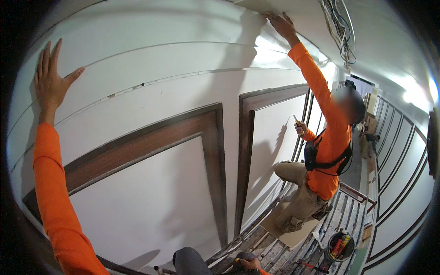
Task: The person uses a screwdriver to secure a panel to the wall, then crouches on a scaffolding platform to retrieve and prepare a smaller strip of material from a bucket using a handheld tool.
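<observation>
My left hand (pixel 55 85), in an orange sleeve, rests with fingers spread against the white upper wall boards (pixel 137 57) at the left. Below them are dark wood frames (pixel 137 160) around white panels. At the bottom edge, near my grey-clad knee (pixel 188 263), my right hand (pixel 249 264) grips a small yellow object, perhaps a tool handle; most of it is hidden.
A co-worker (pixel 330 151) in orange kneels on a board, one hand raised to the ceiling edge, the other holding a yellow-handled blade (pixel 300 128). A bucket of tools (pixel 340 245) stands on slatted planks. Cables (pixel 341 32) hang overhead; another person (pixel 370 140) is farther along the passage.
</observation>
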The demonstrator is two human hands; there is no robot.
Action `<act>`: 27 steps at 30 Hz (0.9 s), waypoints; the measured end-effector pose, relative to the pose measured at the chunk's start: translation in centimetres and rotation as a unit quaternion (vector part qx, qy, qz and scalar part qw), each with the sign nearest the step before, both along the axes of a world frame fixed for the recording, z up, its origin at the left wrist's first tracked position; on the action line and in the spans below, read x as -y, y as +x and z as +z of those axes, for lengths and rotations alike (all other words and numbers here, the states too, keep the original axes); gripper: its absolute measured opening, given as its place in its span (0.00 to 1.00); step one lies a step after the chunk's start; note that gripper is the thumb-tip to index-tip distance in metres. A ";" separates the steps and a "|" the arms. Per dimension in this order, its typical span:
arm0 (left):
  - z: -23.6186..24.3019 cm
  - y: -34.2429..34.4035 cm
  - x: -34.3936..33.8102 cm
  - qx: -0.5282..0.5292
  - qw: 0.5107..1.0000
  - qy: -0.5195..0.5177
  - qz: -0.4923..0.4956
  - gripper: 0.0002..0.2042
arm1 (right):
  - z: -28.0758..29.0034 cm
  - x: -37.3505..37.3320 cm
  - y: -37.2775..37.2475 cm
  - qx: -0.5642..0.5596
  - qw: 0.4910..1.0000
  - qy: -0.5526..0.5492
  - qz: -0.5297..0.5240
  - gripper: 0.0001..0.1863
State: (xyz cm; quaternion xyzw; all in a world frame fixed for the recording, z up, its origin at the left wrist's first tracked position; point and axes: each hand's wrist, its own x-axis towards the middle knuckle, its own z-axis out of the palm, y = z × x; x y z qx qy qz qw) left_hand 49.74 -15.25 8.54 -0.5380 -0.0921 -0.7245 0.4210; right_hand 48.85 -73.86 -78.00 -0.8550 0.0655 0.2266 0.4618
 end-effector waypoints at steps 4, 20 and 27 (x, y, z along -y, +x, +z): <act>-0.1 -0.8 0.3 0.005 0.998 0.045 -0.038 0.50 | 3.0 -1.0 -1.7 -0.003 0.996 0.073 -0.044 0.30; 0.6 -2.2 -1.4 -0.001 0.993 -0.027 0.112 0.46 | 2.2 -1.5 -1.2 -0.045 0.999 0.025 -0.017 0.26; 0.3 -0.7 -1.1 0.006 1.000 0.006 0.023 0.47 | 3.6 -1.1 -0.7 -0.080 0.996 0.030 -0.015 0.28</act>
